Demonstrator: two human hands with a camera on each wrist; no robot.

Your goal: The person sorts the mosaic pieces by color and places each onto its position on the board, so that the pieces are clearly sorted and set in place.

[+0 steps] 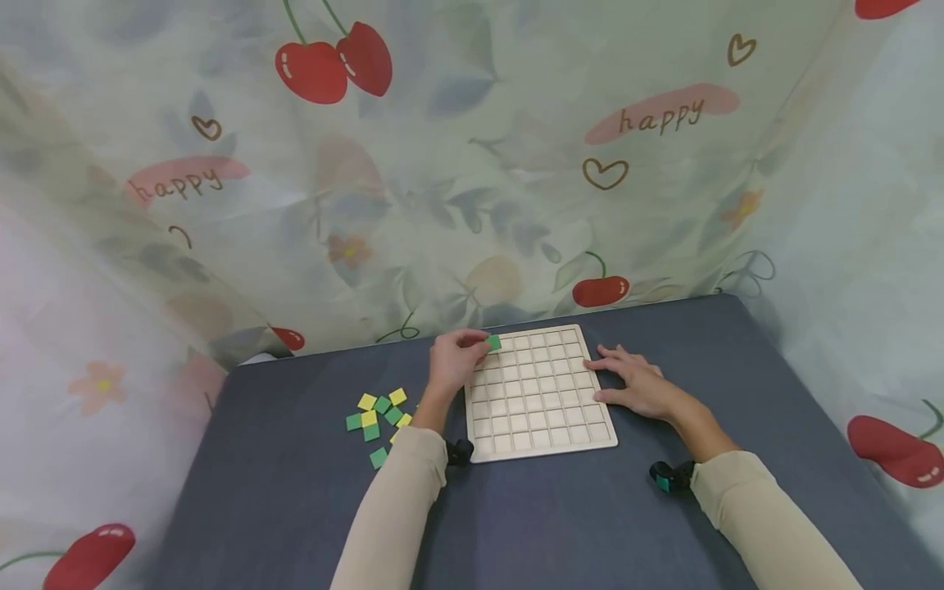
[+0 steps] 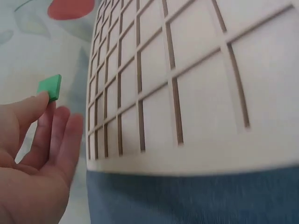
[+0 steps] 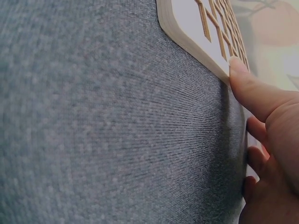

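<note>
A pale wooden grid board (image 1: 542, 393) with rows of square recesses lies on the table. My left hand (image 1: 456, 360) pinches a green square tile (image 1: 494, 342) between thumb and fingertips, over the board's far left corner. In the left wrist view the green tile (image 2: 50, 87) stands tilted at the fingertips, with the other fingers loosely bent. My right hand (image 1: 636, 381) rests at the board's right edge, its fingers spread. In the right wrist view the thumb of the right hand (image 3: 275, 116) touches the board's rim (image 3: 196, 51).
Left of the board, partly behind the left forearm, lie several loose tiles, among them a green tile (image 1: 378, 457) and a yellow tile (image 1: 397, 397). The dark table (image 1: 295, 508) ends at a printed curtain (image 1: 442, 164). Each wrist wears a black camera (image 1: 459, 451).
</note>
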